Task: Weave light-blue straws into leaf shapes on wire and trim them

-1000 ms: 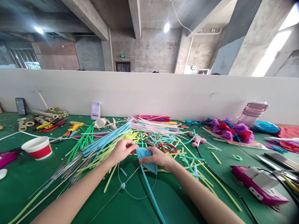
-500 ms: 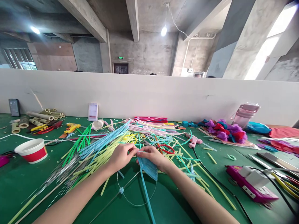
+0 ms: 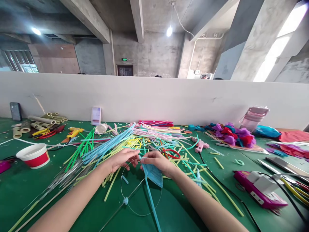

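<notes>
My right hand point(image 3: 158, 162) pinches the upper corner of a light blue, pleated-looking piece point(image 3: 154, 176), possibly fabric or paper, which hangs inside a thin wire hoop point(image 3: 141, 215). Close by on the left, the fingers of my left hand point(image 3: 122, 159) are loosely bent and apart, at the hoop's upper side; its thumb is hidden. A long blue strip point(image 3: 152, 204) runs down from the piece towards me. Lower left, a small blue knot point(image 3: 125, 201) sits where a straight wire point(image 3: 113, 214) crosses the hoop.
Blue pipe cleaners point(image 3: 107, 146) and other coloured stems lie heaped beyond my hands. A pink glue gun point(image 3: 200, 145), a purple power strip point(image 3: 263, 196) and purple-red petals point(image 3: 231, 137) are to the right. Left are a paper cup point(image 3: 33, 158), a yellow glue gun point(image 3: 74, 132) and bamboo tubes point(image 3: 43, 120).
My left hand has let go of its pinch beside my right fingertips and moved slightly left, its fingers spreading. My right hand keeps hold of the blue piece in nearly the same place.
</notes>
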Tool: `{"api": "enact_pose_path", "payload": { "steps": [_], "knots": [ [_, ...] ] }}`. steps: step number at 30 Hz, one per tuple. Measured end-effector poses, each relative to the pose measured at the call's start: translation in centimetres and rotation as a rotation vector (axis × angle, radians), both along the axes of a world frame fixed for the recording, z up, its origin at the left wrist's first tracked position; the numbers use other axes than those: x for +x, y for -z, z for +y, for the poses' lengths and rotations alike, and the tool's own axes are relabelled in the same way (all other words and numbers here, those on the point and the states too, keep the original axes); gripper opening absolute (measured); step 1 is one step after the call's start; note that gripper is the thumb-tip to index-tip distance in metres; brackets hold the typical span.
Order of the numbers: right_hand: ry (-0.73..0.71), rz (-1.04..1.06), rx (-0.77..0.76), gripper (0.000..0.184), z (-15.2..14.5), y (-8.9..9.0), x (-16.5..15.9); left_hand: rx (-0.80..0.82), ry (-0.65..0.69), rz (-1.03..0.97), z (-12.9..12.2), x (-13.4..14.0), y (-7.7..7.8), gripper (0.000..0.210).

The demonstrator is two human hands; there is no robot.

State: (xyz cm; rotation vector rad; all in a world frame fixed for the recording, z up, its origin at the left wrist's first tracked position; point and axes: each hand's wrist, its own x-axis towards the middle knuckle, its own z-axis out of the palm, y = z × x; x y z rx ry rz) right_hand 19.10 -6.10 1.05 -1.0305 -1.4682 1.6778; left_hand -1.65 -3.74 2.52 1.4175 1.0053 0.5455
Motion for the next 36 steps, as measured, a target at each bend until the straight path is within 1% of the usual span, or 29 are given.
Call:
{"api": "enact_pose_path", "payload": {
  "steps": [3, 7, 12, 15, 18, 20, 22, 24, 28, 32, 36],
  "knots": [
    [-0.007, -0.007, -0.001, 0.041, -0.2, 0.0, -0.2, -0.027, 0.063, 0.000, 0.3, -0.5, 0.5, 0.042],
    [-0.007, -0.032, -0.006, 0.039, -0.1, 0.1, -0.3, -0.008, 0.067, 0.009, 0.4, -0.5, 0.7, 0.040],
    [0.039, -0.071, -0.019, 0.038, 0.1, 0.7, -0.5, 0.149, 0.144, 0.081, 0.3, -0.1, 0.8, 0.045],
    [0.050, -0.098, 0.022, 0.039, 0.2, 0.7, -0.4, 0.187, 0.181, 0.106, 0.4, 0.1, 0.8, 0.048],
    [0.019, -0.073, 0.048, 0.042, 0.1, 0.3, 0.0, 0.195, 0.137, 0.079, 0.4, -0.1, 0.5, 0.049],
    [-0.026, -0.033, 0.015, 0.044, 0.2, 0.1, 0.4, 0.165, 0.113, 0.053, 0.4, -0.4, 0.2, 0.049],
    [-0.037, -0.014, -0.013, 0.044, 0.3, 0.0, 0.7, 0.114, 0.102, 0.032, 0.4, -0.7, 0.1, 0.049],
    [0.001, -0.011, -0.025, 0.045, 0.5, 0.2, 0.9, 0.081, 0.079, 0.020, 0.6, -0.9, 0.2, 0.050],
    [0.081, 0.047, -0.044, 0.047, 0.7, 0.6, 0.9, 0.065, 0.043, 0.032, 1.0, -0.7, 1.0, 0.050],
    [0.088, 0.074, -0.028, 0.049, 0.6, 0.7, 0.7, 0.044, 0.060, 0.033, 1.1, -0.4, 1.6, 0.049],
    [0.098, 0.071, 0.000, 0.048, 0.7, 0.9, 0.6, 0.037, 0.056, 0.054, 0.9, -0.2, 1.5, 0.047]
  ]
}}
